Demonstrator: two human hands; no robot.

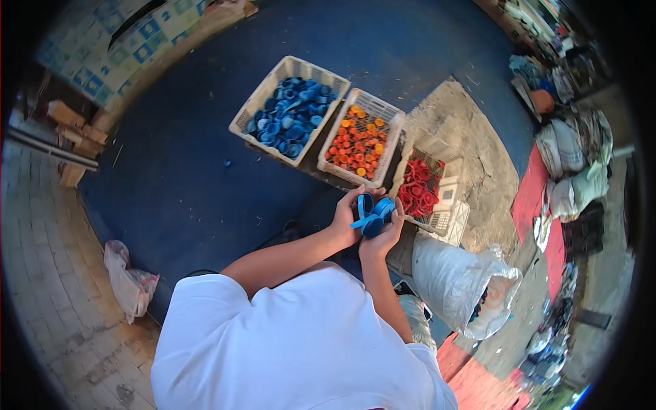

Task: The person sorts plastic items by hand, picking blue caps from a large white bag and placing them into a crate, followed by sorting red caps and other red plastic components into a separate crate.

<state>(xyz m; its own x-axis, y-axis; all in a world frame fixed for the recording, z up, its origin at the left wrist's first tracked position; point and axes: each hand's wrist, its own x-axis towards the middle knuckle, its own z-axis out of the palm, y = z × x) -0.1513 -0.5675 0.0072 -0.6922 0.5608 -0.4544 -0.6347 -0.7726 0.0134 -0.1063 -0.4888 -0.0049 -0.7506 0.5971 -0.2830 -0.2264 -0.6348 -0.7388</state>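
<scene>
Several blue plastic caps point(373, 225) lie bunched between my two hands in front of my chest, one of them with a strap-like tab sticking out. My left hand point(346, 220) curls around the caps from the left. From the right, my right hand point(387, 240) closes around the same bunch, its palm turned inward. Just beyond my hands stands a white crate point(331, 165) of orange caps point(357, 142). Beside my right hand is a crate point(447, 198) with red plastic pieces point(418, 188). Farther left, another white crate point(240, 123) is heaped with blue caps point(290, 116).
A white woven sack point(444, 273) with its mouth open lies near my right side. A plastic bag point(128, 283) rests on the brick floor at left. One loose blue piece point(228, 163) lies on the blue floor sheet point(171, 198). Sacks point(574, 150) are piled at far right.
</scene>
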